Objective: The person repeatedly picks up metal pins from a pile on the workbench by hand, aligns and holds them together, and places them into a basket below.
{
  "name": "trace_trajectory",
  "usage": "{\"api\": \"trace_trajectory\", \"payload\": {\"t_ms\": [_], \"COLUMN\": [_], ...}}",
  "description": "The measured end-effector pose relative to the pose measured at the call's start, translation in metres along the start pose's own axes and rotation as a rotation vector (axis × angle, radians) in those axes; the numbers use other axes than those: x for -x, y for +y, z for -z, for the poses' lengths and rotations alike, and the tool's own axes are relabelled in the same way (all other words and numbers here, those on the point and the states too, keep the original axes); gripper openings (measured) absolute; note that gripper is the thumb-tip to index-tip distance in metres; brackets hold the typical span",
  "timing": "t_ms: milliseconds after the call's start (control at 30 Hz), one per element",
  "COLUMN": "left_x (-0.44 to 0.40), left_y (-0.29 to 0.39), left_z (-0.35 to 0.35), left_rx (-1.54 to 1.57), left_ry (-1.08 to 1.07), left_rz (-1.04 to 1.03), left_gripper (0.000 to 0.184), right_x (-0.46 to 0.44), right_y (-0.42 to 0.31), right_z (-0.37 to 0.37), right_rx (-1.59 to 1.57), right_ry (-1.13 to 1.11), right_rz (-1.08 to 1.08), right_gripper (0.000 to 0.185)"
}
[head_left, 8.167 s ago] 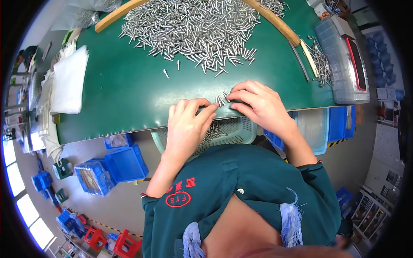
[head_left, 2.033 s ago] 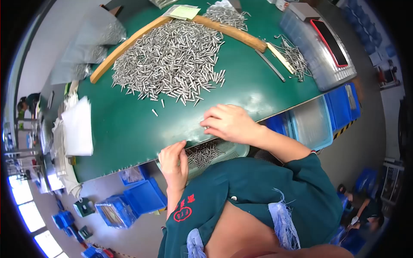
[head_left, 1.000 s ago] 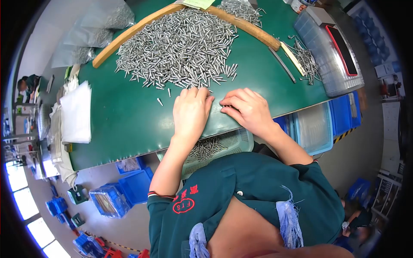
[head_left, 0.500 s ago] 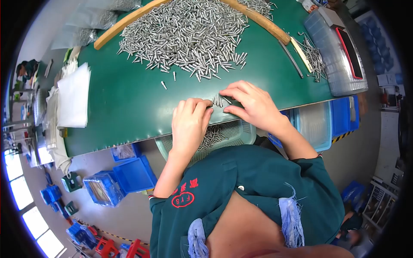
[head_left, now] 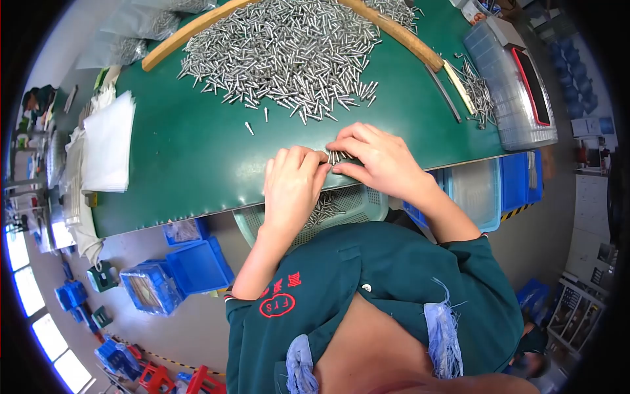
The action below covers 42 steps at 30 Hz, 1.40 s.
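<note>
A little cluster of silver metal pins is gathered on the green tabletop near its front edge. From the left, my left hand closes in with thumb and fingertips against the cluster. My right hand curls its fingers and thumb around the other side. Both sets of fingertips nearly meet and hide part of the pins. Beyond them spreads a large pile of similar pins, and a couple lie loose in front of it. Under the table edge, a pale green basket holds more pins.
Wooden strips border the pile. To the right are a metal bar, longer metal pieces and a clear plastic box with a red-edged phone on it. White sheets lie left; blue bins stand below.
My right hand has moved left and its thumb and fingers have closed in on the pins. The hands are nearer each other, and the cluster is more tightly bunched.
</note>
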<state>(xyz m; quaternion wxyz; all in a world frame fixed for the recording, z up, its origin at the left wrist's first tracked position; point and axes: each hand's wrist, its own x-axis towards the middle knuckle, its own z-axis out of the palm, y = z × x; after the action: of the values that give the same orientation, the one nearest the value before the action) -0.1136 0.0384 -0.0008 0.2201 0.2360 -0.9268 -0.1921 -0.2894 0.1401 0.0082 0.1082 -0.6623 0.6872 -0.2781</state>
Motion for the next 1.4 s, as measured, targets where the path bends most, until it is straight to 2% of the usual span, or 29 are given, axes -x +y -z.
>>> {"api": "trace_trajectory", "payload": {"t_ms": [133,233,333,433,533,567,700,800,1067,1167,1267,1400], "left_x": [0.005,0.008,0.019,0.041,0.048,0.050,0.047,0.052,0.051,0.043,0.038,0.028], "left_y": [-0.001,0.001,0.003,0.002,-0.010,-0.009,-0.006,-0.017,-0.006,0.003,0.003,0.005], "left_z": [0.002,0.004,0.012,0.029,0.010,0.000,-0.013,-0.024,-0.022,-0.005,0.003,0.013], "left_rx": [0.018,0.020,0.170,1.112,1.395,1.487,2.073,2.161,1.829,1.657,1.404,1.389], "left_ry": [0.016,-0.007,-0.009,-0.380,-0.716,-0.726,-0.568,-0.620,-0.635,-0.613,-0.587,-0.540], "left_rz": [0.003,0.005,0.038,0.518,0.652,0.721,0.926,0.880,0.887,0.819,0.649,0.651], "left_gripper": [0.015,0.017,0.018,0.022,0.030,0.037,0.038,0.035,0.035,0.033,0.034,0.034], "right_x": [0.003,0.001,-0.002,-0.002,0.001,0.002,0.014,0.020,0.025,0.023,0.017,0.013], "right_y": [0.001,0.001,0.001,0.004,0.002,0.000,-0.011,-0.020,-0.023,-0.025,-0.025,-0.022], "right_z": [0.005,0.000,-0.005,-0.008,-0.005,-0.005,-0.006,-0.003,0.001,0.006,0.010,0.009], "right_rx": [-0.048,0.037,0.094,0.105,0.090,0.075,0.006,-0.036,-0.151,-0.332,-0.499,-0.739], "right_ry": [0.019,0.044,0.081,0.130,0.098,0.077,0.002,-0.069,-0.180,-0.230,-0.252,-0.230], "right_rz": [0.010,0.084,0.128,0.161,0.158,0.167,0.203,0.204,0.063,-0.007,-0.054,-0.151], "right_gripper": [0.035,0.033,0.026,0.020,0.020,0.019,0.017,0.018,0.034,0.043,0.045,0.047]}}
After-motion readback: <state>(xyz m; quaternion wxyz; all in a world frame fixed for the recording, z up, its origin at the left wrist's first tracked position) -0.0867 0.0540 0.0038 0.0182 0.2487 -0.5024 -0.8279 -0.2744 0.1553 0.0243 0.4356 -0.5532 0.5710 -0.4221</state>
